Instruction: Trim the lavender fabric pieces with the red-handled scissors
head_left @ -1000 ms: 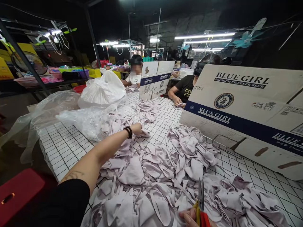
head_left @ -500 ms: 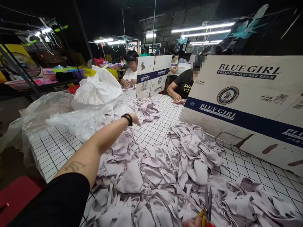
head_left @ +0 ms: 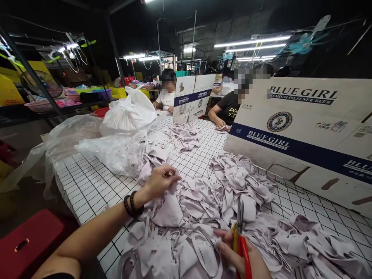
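My left hand (head_left: 162, 180), with dark beads at the wrist, hovers over the near heap of pale lilac fabric pieces (head_left: 199, 199). Its fingers are pinched, and fabric seems to hang just under the fingertips, blending with the heap. At the lower right, my right hand (head_left: 232, 254) is closed around scissors (head_left: 243, 252) with red and yellow handles. Their blades point up and away from me, close together. Cut pieces and thin straps lie tangled beneath both hands. Another lilac pile (head_left: 184, 137) sits farther back.
A large beer carton (head_left: 293, 104) stands along the right side, a smaller carton (head_left: 192, 97) at the back. Clear and white plastic bags (head_left: 128, 112) cover the table's left part. Two people work across the grid-patterned table (head_left: 87, 182). A red stool (head_left: 37, 244) is at lower left.
My left hand has come back from the far pile toward me, fingers pinched. My right hand has risen farther into view with the scissors.
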`<state>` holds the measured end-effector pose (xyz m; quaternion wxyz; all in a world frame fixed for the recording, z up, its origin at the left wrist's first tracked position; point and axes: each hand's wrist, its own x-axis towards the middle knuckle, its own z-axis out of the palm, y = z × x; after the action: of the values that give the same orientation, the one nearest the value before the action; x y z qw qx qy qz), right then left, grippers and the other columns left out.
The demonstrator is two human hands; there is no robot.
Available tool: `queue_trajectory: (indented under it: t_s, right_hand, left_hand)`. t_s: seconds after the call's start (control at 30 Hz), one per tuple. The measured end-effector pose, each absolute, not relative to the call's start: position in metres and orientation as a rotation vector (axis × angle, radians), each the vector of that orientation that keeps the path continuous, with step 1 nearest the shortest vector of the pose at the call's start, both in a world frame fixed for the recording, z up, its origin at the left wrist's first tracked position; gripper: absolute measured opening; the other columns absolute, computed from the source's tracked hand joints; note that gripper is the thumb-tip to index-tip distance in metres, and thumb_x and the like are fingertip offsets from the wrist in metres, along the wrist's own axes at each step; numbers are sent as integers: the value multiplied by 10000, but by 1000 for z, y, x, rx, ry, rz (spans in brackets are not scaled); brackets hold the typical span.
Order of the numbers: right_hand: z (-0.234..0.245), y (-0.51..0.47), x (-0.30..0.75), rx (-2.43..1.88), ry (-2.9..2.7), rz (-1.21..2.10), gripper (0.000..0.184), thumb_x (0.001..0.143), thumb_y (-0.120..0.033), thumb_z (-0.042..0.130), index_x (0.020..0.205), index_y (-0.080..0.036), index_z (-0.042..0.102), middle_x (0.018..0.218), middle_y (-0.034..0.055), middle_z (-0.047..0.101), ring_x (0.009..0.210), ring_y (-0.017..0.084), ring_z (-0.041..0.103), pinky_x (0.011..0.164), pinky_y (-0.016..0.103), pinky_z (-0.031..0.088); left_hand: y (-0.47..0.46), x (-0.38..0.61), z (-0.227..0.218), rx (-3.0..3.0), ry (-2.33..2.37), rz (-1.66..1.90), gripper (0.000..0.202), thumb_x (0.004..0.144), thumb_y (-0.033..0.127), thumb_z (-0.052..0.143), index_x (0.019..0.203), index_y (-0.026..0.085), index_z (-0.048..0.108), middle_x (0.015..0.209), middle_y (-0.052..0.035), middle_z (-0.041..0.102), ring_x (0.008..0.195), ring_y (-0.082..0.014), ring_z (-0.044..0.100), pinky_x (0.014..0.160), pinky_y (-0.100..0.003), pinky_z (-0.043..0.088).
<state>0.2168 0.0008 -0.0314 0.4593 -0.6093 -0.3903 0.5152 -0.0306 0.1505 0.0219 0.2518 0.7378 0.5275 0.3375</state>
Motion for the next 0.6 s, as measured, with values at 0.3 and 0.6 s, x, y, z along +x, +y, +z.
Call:
queue_trajectory:
  t_s: [0.3,0.6]
  right_hand:
    - [-7,5,190,-1109,-980,1545,360,583,-330,830,667,-204,504,719,-15,598,643,137,527,595,231,446]
    - [-16,-29,256,-1542,-1057,1353,221,609,-250,716,736,-219,539,822,12,660,659,173,570,579,262,432]
  left_hand:
    - [-4,31,6,1959,611,831,199,768,384,740,795,187,755,845,-107,672,731,-169,628,637,-237,506]
    - [-38,-6,-7,1934,657,294,328,771,432,720,1039,244,738,848,-47,658,765,-160,622,721,-237,488]
